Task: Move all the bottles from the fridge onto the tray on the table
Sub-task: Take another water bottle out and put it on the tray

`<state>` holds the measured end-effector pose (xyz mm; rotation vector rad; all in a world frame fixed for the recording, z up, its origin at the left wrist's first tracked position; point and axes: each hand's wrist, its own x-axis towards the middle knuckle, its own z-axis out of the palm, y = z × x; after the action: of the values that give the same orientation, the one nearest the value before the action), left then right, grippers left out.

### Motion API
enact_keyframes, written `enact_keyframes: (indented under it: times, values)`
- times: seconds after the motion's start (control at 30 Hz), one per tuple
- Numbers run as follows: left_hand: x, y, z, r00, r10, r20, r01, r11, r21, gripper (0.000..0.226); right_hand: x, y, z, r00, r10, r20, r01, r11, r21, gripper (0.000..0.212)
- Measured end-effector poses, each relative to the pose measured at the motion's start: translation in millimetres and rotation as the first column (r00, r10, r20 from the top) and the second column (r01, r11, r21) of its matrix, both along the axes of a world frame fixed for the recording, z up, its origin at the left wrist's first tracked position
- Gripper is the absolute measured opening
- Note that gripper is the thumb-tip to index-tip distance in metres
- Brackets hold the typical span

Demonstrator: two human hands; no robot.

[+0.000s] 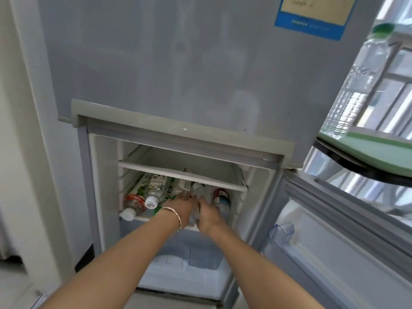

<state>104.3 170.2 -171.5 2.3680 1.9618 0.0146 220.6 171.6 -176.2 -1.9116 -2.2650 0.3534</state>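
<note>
The clear plastic bottle between the two hands is mostly covered by the left hand and right hand; whether either hand actually grips it cannot be told. The white upper shelf hides the far ends of the bottles lying beneath it. The label print on the green-and-white labelled bottle is too blurred to read. The pale green tray is cut off by the right edge, and the tall clear bottle with a green cap on it is smeared.
</note>
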Motion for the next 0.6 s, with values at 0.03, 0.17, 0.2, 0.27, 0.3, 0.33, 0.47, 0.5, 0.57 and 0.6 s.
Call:
enact_keyframes:
  times: [0.03,0.17,0.2,0.27,0.3,0.33,0.47,0.5,0.57,0.6]
  values:
    - [0.9,-4.5,6.5,1.0,-0.009,0.01,0.009,1.0,0.011,0.075,1.6,-6.0,8.1,0.999,-0.032,0.013,0.03,0.994,0.103,0.051]
    - [7.3,-24.6,33.1,0.995,-0.011,0.098,0.008,1.0,0.027,0.086,8.1,-34.6,50.0,0.998,-0.047,0.034,0.034,0.948,0.316,0.047]
    - [8.2,-27.9,38.1,0.992,-0.014,0.128,0.011,1.0,0.023,0.088,8.2,-43.4,58.4,0.998,-0.031,0.046,0.014,0.943,0.331,0.048]
    - [10.2,-37.8,49.8,0.978,-0.034,0.204,0.029,0.999,0.028,0.085,7.9,-63.1,73.1,0.999,-0.007,0.051,-0.011,0.936,0.352,0.046]
    - [11.5,-43.7,56.1,0.971,-0.04,0.235,0.035,0.999,0.027,0.084,8.7,-73.6,82.0,0.999,0.006,0.041,-0.02,0.931,0.366,0.043]
    - [13.7,-49.9,62.6,0.96,-0.045,0.277,0.039,0.999,0.028,0.084,10.1,-82.4,91.7,0.999,0.016,0.033,-0.027,0.927,0.375,0.041]
    - [23.5,-69.4,91.6,0.914,-0.12,0.387,0.118,0.993,0.029,0.072,20.8,-110.8,140.9,1.0,0.0,0.024,-0.009,0.918,0.396,0.05]
    - [27.8,-76.2,100.1,0.897,-0.146,0.418,0.141,0.989,0.043,0.073,23.7,-119.8,154.0,1.0,-0.016,0.021,0.006,0.918,0.396,0.053]
    - [34.1,-84.7,118.2,0.861,-0.159,0.484,0.145,0.987,0.066,0.076,29.4,-134.4,178.4,0.999,-0.043,0.006,0.037,0.918,0.395,0.052]
    - [38.4,-89.1,128.3,0.841,-0.188,0.507,0.164,0.982,0.092,0.076,34.2,-141.7,190.7,0.998,-0.06,-0.003,0.057,0.919,0.39,0.051]
